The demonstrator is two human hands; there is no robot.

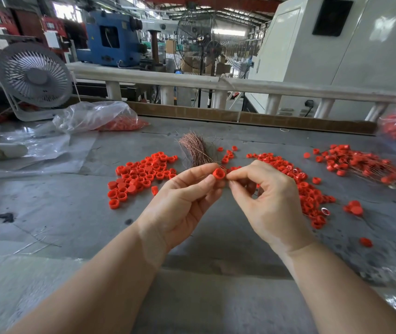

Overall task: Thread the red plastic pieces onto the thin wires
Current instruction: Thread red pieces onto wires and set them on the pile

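Red cap (219, 174) between left fingers (201, 170)

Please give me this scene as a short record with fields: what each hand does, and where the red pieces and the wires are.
left hand: pinches one red cap at its fingertips
right hand: fingertips pinched beside the cap; any wire there is too thin to see
loose caps: pile on the table, left of the hands
wire bundle: lies behind the hands
wired caps: heap far right
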